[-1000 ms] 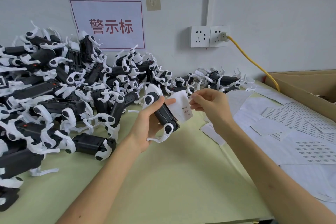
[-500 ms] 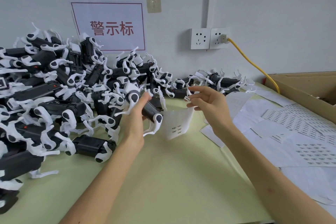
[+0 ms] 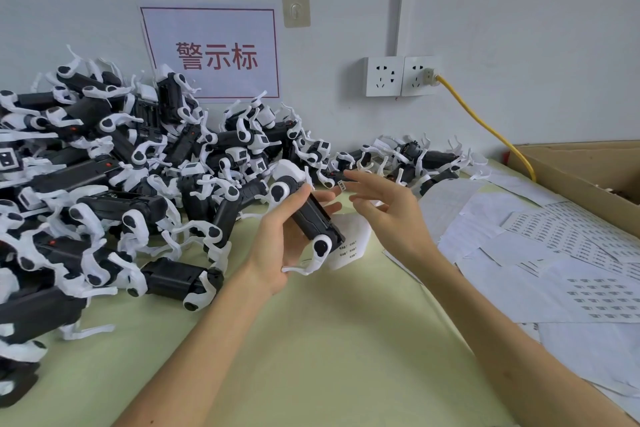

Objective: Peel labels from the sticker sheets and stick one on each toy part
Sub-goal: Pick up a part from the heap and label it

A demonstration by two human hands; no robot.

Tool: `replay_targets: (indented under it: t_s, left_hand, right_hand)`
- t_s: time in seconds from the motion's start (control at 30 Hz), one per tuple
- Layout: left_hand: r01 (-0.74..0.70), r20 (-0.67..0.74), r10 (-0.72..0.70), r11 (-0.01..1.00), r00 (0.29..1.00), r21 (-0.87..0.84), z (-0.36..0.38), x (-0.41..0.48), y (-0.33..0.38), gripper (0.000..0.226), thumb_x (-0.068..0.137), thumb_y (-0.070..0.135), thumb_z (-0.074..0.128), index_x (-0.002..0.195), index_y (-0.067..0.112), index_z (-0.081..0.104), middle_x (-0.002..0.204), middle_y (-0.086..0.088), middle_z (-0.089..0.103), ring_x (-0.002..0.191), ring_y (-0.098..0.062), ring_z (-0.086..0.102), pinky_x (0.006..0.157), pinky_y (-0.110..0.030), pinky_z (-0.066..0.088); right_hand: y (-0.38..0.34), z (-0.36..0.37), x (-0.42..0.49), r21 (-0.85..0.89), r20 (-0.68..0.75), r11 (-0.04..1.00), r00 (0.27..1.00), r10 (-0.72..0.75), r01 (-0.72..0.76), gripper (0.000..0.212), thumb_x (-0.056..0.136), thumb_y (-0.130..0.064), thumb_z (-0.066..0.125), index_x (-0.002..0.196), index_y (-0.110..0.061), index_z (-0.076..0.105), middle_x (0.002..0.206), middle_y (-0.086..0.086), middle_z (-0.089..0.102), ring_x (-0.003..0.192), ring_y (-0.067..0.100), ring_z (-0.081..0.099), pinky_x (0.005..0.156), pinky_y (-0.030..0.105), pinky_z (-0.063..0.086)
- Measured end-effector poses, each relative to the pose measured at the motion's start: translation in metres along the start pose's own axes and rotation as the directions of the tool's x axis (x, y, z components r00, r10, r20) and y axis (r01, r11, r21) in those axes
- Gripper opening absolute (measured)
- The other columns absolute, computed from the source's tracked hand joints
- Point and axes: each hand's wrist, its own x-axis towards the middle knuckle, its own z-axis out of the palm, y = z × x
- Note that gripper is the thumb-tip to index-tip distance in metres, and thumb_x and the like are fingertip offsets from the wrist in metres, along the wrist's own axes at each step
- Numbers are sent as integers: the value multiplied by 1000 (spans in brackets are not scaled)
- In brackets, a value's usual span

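Sprawling toys [image 3: 114,184] crowd the table [image 3: 311,357] behind the held toy part [image 3: 313,218]

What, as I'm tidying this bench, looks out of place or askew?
Nothing damaged. White paper sticker sheets lie askew and overlapping at right; black-and-white plastic toy parts form a tangled heap at left.

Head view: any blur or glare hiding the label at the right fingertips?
Head view: soft even light, no glare; right hand slightly motion-smeared, so the small label at its fingertip is unreadable; left hand and its toy part sharp; wide-angle bowing at the edges.
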Motion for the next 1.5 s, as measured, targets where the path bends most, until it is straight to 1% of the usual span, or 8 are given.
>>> replay_targets:
  t_s: [0.33,0.47,0.67,0.73,0.93,1.1,1.27,1.5]
  left_hand:
    - [12,48,-9,998,999,-61,5,-4,3,42,91,47,60,102,9,75,137,-9,67,127,-26,63,98,-41,50]
    - [-2,56,3,1000,998,-28,4,-3,2,42,91,46,59,104,8,72,137,-8,66,129,-28,61,106,-45,47]
    - [-23,80,15,994,997,103,7,-5,0,38,89,45,61,98,9,70,137,-15,65,126,-24,59,115,-50,37]
    - [-29,66,20,990,998,136,8,-6,0,38,87,45,63,97,10,70,139,-20,62,120,-21,61,117,-52,35]
    - [-51,63,40,981,997,189,9,-8,0,47,75,54,68,96,13,70,137,-21,62,113,-20,63,117,-54,35]
    - [-67,38,61,978,997,196,7,-4,-2,39,84,46,64,99,9,68,134,-19,64,117,-22,63,116,-53,38]
    - [-70,20,68,977,998,200,5,-3,-3,38,85,45,62,100,10,68,123,-9,71,117,-20,65,113,-47,43]
    - [-74,-53,89,969,995,238,4,-2,-1,47,83,58,66,104,15,73,128,-5,71,114,-18,64,107,-42,47]
  right_hand:
    - [6,4,1,0,-56,999,997,-44,44,35,100,-8,55,121,-32,70,105,-18,76,108,-2,65,79,11,45]
    - [7,0,3,59,-117,998,993,6,1,27,99,-9,57,109,-25,75,98,-12,78,98,4,70,87,21,51]
    - [5,-9,8,148,-44,988,998,48,-41,13,92,-12,71,81,-17,77,81,-2,76,76,6,68,75,20,52]
    - [6,-9,9,142,-39,989,998,57,-51,9,89,-11,74,82,-15,77,80,0,76,76,7,68,77,26,53]
    - [6,-12,10,147,31,986,997,77,-81,7,89,-12,74,82,-12,75,77,-1,74,73,5,66,72,15,49]
    - [5,-12,10,107,46,991,996,79,-83,6,89,-10,75,84,-10,74,82,3,75,81,13,69,78,26,54]
    - [1,-8,9,-37,30,999,999,12,-11,8,90,-9,72,82,-9,72,74,-10,69,70,1,61,71,13,46]
    - [-5,-5,3,-23,-21,998,998,-61,60,11,94,-7,66,84,-12,67,79,-2,69,73,8,61,76,19,48]
